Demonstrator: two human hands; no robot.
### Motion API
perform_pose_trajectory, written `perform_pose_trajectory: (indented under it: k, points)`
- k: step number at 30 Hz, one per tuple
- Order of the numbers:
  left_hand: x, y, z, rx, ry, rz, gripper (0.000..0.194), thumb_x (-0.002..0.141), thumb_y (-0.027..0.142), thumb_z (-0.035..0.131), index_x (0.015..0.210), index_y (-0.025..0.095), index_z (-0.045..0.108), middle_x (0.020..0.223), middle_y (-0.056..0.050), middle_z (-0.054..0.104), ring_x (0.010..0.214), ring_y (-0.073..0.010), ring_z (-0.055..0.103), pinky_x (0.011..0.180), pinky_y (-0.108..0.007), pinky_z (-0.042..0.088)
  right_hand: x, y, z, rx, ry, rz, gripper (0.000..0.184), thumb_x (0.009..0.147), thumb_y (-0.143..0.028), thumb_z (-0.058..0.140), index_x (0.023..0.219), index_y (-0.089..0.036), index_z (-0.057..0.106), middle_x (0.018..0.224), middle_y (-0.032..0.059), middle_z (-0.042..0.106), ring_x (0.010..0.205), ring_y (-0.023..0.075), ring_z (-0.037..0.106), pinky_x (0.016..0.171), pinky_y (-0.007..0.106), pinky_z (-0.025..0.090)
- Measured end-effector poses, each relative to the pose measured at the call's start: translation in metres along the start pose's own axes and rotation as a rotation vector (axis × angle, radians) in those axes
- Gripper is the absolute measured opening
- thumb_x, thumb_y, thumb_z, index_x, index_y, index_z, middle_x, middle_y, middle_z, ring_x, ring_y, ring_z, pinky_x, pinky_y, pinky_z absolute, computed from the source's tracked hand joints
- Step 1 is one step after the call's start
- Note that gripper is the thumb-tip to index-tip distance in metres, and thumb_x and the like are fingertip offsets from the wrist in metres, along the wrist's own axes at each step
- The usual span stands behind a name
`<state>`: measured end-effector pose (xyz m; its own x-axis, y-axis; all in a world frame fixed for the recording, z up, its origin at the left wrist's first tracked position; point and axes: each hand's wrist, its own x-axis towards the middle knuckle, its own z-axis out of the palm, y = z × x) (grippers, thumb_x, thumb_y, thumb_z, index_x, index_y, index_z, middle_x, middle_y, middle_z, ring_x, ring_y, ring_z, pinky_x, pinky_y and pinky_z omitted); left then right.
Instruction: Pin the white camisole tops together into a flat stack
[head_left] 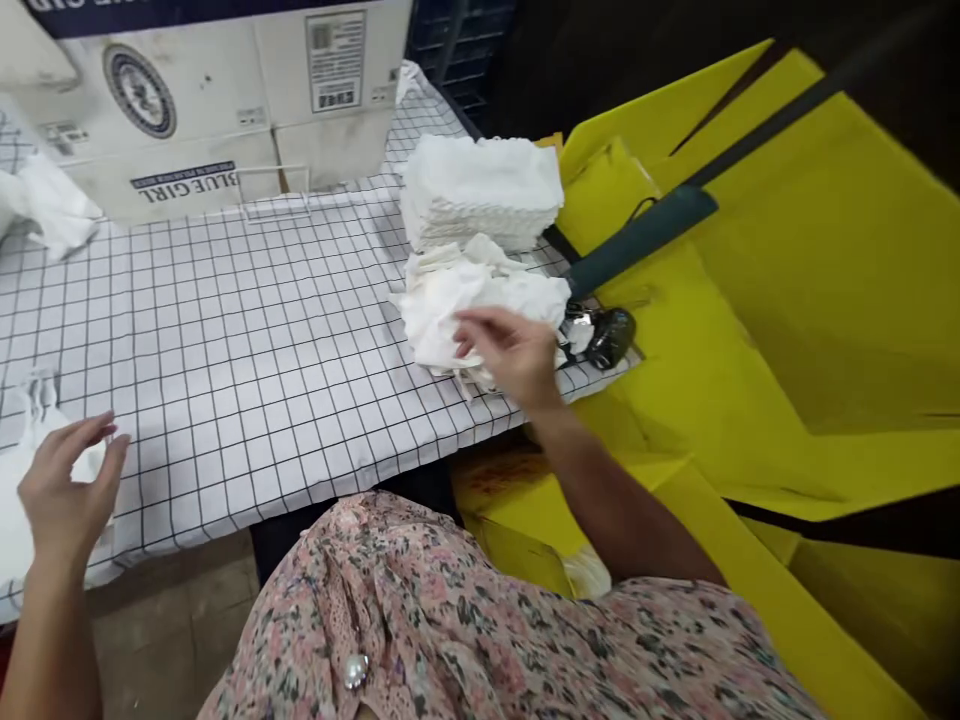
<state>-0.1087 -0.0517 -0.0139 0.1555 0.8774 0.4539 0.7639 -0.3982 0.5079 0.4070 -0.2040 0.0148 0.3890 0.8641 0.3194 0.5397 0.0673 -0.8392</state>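
My right hand hangs with its fingers spread, at or just over the front of a crumpled heap of white cloth. Behind that heap stands a neat stack of folded white towels, with frilled edges. My left hand is curled loosely at the left edge of the view, beside a white cloth lying on the table. It does not seem to grip the cloth. Another crumpled white cloth lies at the far left, near the cardboard box.
A white table cover with a black grid covers the table. A large cardboard carton stands at the back. To the right are a dark-handled tool, a black-and-silver object and yellow sheets or bins. A dark crate sits behind.
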Motion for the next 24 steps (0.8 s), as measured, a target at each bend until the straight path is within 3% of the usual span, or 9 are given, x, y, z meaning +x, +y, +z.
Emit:
perform_pose_trajectory:
  k: [2, 4, 6, 8, 12, 16, 19, 21, 24]
  points:
    - [0.027, 0.041, 0.029, -0.088, -0.065, 0.045, 0.033, 0.094, 0.050, 0.074, 0.126, 0.056, 0.081, 0.112, 0.005, 0.084, 0.100, -0.0311, 0.083, 0.105, -0.058, 0.066, 0.027, 0.023, -0.040, -0.258, 0.142, -0.037, 0.026, 0.097, -0.041, 0.073, 0.111, -0.020, 0.080, 0.109, 0.0117, 0.079, 0.091, 0.0249, 0.076, 0.087, 0.046, 0.068]
    - [0.054, 0.083, 0.056, -0.232, -0.142, 0.114, 0.026, 0.094, 0.047, 0.074, 0.118, 0.044, 0.085, 0.108, 0.001, 0.084, 0.094, -0.0269, 0.082, 0.100, -0.053, 0.068, 0.056, 0.043, -0.055, -0.512, 0.092, 0.004, 0.029, 0.084, -0.037, 0.086, 0.105, -0.019, 0.078, 0.116, 0.0150, 0.078, 0.118, 0.0377, 0.071, 0.111, 0.065, 0.058]
    - [0.074, 0.128, 0.082, -0.356, -0.303, 0.189, 0.022, 0.093, 0.045, 0.076, 0.114, 0.045, 0.085, 0.109, 0.002, 0.083, 0.095, -0.0245, 0.080, 0.098, -0.050, 0.069, 0.086, 0.060, -0.058, -0.595, -0.022, 0.096, 0.020, 0.082, -0.032, 0.088, 0.088, -0.020, 0.073, 0.104, 0.0148, 0.078, 0.125, 0.0436, 0.066, 0.121, 0.075, 0.044]
    - [0.084, 0.172, 0.110, -0.433, -0.435, 0.279, 0.021, 0.094, 0.041, 0.076, 0.113, 0.042, 0.085, 0.109, -0.001, 0.082, 0.093, -0.0243, 0.079, 0.098, -0.050, 0.068, 0.113, 0.072, -0.060, -0.479, -0.046, 0.110, 0.020, 0.089, -0.030, 0.083, 0.079, -0.022, 0.068, 0.092, 0.0123, 0.075, 0.116, 0.0384, 0.068, 0.121, 0.069, 0.045]
    - [0.078, 0.239, 0.171, -0.603, -0.638, 0.407, 0.025, 0.097, 0.037, 0.074, 0.119, 0.031, 0.084, 0.115, -0.007, 0.081, 0.096, -0.0226, 0.077, 0.097, -0.045, 0.067, 0.133, 0.076, -0.073, -0.339, 0.078, -0.072, 0.020, 0.086, -0.034, 0.089, 0.092, -0.027, 0.071, 0.100, 0.0105, 0.074, 0.115, 0.0326, 0.064, 0.120, 0.056, 0.048]
    - [0.065, 0.269, 0.238, -0.710, -0.782, 0.476, 0.039, 0.097, 0.030, 0.069, 0.135, 0.026, 0.077, 0.135, -0.013, 0.075, 0.105, -0.0231, 0.074, 0.095, -0.041, 0.065, 0.087, 0.067, -0.066, -0.352, -0.166, -0.075, 0.028, 0.096, -0.050, 0.079, 0.085, -0.026, 0.069, 0.090, 0.0073, 0.071, 0.093, 0.0266, 0.064, 0.105, 0.055, 0.056]
    - [0.066, 0.280, 0.274, -0.676, -0.773, 0.543, 0.050, 0.084, 0.023, 0.080, 0.134, 0.026, 0.076, 0.135, -0.013, 0.074, 0.111, -0.0290, 0.069, 0.100, -0.046, 0.059, 0.048, 0.066, -0.051, -0.385, -0.244, -0.040, 0.024, 0.091, -0.043, 0.084, 0.084, -0.024, 0.070, 0.089, 0.0080, 0.071, 0.101, 0.0299, 0.063, 0.113, 0.063, 0.050]
    - [0.074, 0.287, 0.282, -0.637, -0.743, 0.535, 0.031, 0.080, 0.016, 0.082, 0.110, 0.024, 0.081, 0.108, -0.010, 0.077, 0.100, -0.0279, 0.067, 0.100, -0.047, 0.055, 0.040, 0.062, -0.050, -0.391, -0.224, -0.045, 0.017, 0.092, -0.030, 0.079, 0.081, -0.024, 0.068, 0.090, 0.0095, 0.071, 0.108, 0.0318, 0.061, 0.116, 0.063, 0.047]
    - [0.096, 0.301, 0.266, -0.716, -0.615, 0.365, 0.008, 0.094, 0.017, 0.075, 0.087, 0.021, 0.076, 0.088, -0.006, 0.072, 0.088, -0.0215, 0.066, 0.091, -0.039, 0.053, 0.060, 0.034, -0.058, -0.348, -0.119, -0.096, 0.022, 0.098, -0.025, 0.071, 0.079, -0.025, 0.061, 0.091, 0.0084, 0.066, 0.102, 0.0284, 0.060, 0.106, 0.053, 0.053]
